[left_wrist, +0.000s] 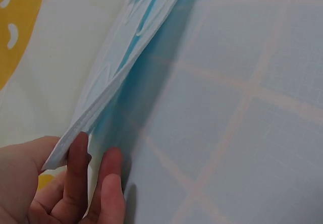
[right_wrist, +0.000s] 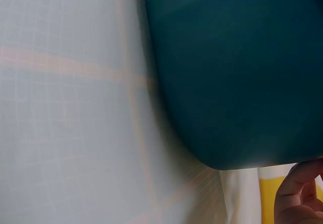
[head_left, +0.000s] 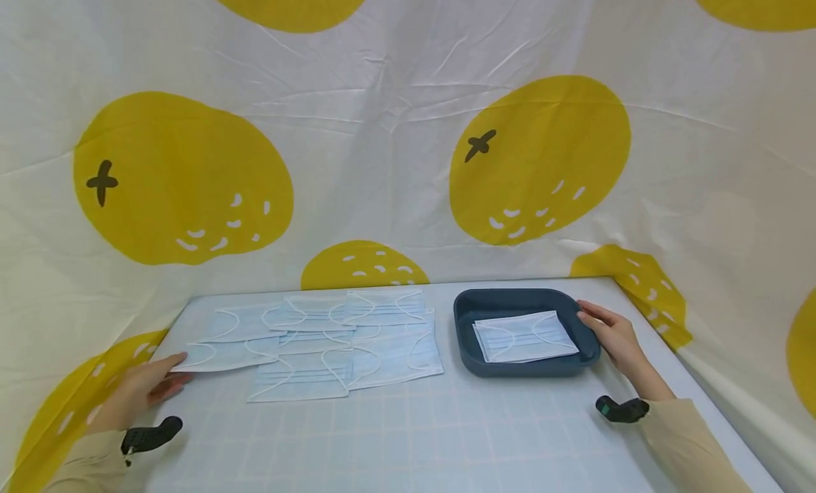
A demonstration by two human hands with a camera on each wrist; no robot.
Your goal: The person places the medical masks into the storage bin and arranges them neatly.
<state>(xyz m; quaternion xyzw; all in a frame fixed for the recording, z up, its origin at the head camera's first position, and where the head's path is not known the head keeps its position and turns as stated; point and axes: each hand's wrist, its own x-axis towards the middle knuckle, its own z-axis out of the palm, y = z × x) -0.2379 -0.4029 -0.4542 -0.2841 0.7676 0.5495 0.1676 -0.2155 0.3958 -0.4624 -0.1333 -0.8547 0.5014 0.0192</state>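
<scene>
At the left end of the spread of masks, my left hand point(head_left: 137, 390) pinches the corner of a light blue face mask point(head_left: 223, 356). In the left wrist view, the pinched mask point(left_wrist: 101, 100) is seen edge-on, its near end raised between thumb and fingers. Across the table, my right hand point(head_left: 615, 337) holds the right rim of a dark blue-green tray point(head_left: 529, 369), thumb over the edge. A small stack of face masks point(head_left: 525, 337) lies inside it. The right wrist view shows the tray's side wall point(right_wrist: 237, 82) large, with curled fingers point(right_wrist: 298, 188) at its edge.
Several more face masks point(head_left: 395, 355) lie overlapping in rows left of the tray, ear loops on top. A pale checked cloth covers the table point(head_left: 408, 443). Behind it hangs a white curtain point(head_left: 376, 125) with yellow fruit prints.
</scene>
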